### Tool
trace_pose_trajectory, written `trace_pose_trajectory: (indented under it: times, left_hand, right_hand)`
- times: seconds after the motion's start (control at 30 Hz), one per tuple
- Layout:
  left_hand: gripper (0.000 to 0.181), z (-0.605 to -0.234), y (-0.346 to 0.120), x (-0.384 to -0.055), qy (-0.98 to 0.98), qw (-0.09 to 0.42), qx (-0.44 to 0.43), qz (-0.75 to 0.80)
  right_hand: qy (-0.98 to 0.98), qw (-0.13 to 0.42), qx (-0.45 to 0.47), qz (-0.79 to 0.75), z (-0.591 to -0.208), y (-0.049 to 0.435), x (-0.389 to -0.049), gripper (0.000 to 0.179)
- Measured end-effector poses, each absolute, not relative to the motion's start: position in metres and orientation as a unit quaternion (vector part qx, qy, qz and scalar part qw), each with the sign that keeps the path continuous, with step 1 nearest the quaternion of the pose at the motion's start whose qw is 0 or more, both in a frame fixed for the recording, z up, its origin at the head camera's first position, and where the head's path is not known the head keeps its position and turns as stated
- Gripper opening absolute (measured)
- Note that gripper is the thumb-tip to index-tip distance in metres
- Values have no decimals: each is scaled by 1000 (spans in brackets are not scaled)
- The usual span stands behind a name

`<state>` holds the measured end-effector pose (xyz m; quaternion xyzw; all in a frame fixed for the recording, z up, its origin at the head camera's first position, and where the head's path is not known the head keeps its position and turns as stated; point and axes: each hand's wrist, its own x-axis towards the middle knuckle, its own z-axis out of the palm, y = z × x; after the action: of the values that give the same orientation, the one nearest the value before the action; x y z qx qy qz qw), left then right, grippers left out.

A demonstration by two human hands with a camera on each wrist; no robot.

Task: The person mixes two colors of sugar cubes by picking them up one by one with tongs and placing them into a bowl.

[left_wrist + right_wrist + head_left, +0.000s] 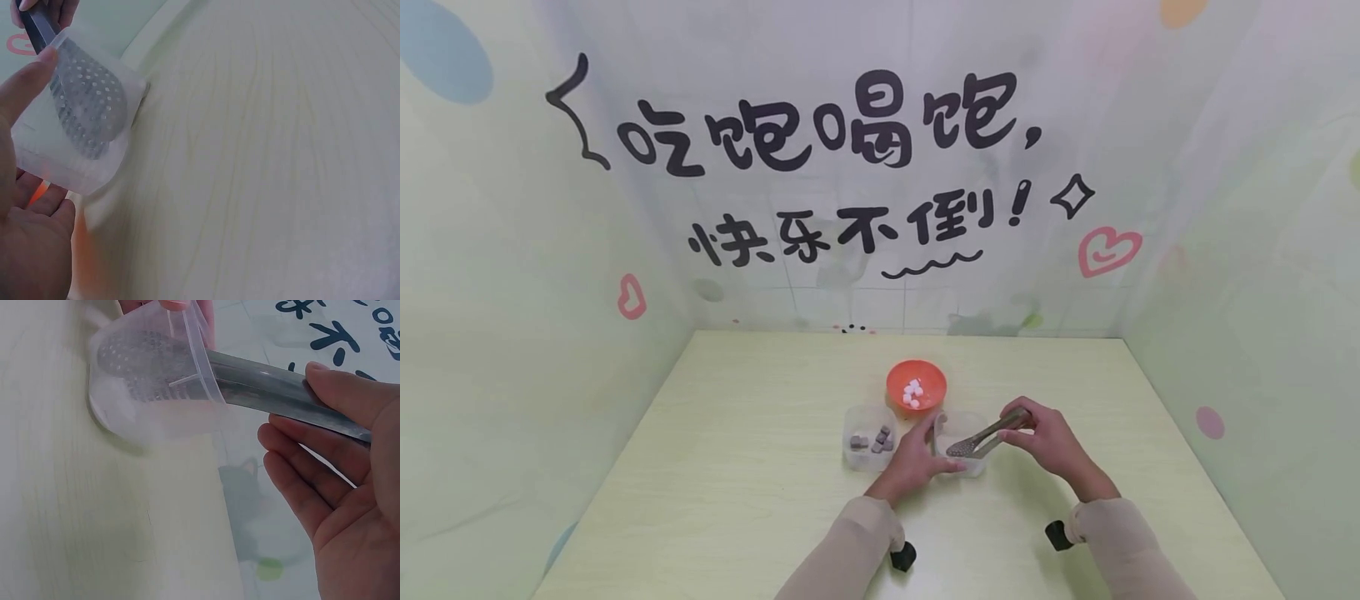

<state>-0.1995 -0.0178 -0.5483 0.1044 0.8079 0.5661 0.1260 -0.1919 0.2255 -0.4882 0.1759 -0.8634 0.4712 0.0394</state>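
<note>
A pale wood-grain table point(737, 500) meets a black-lettered white wall point(820, 50). A round orange bowl point(931, 383) holds white cubes point(913, 392). In front of the bowl, the left hand point(913, 462) grips a clear plastic tub point(957, 427); the right hand point(1048, 437) holds perforated metal tongs point(981, 436), heads inside it. Front-left of the bowl, a translucent plastic box point(859, 461) contains grey blocks point(882, 436).

At twelve o'clock you face a pale wall point(790, 50) bearing black lettering point(880, 142); spotted side walls point(512, 292) flank your light wood-grain tabletop point(730, 467) at nine and three.
</note>
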Motion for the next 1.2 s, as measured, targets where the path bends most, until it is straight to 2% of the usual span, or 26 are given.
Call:
trace_pose_trajectory:
  times: [0.43,0.8,1.2]
  left_hand:
    - [100,-548,-18,-199,805,127,105,570]
    - [101,-551,-18,-201,807,124,110,567]
    - [104,-550,-18,-200,803,128,107,572]
  right_hand:
    - [-862,82,147,479,-496,223,-187,21]
    - [-847,160,132,490,-499,219,-186,21]
    - [-820,182,105,533,-496,216,-187,22]
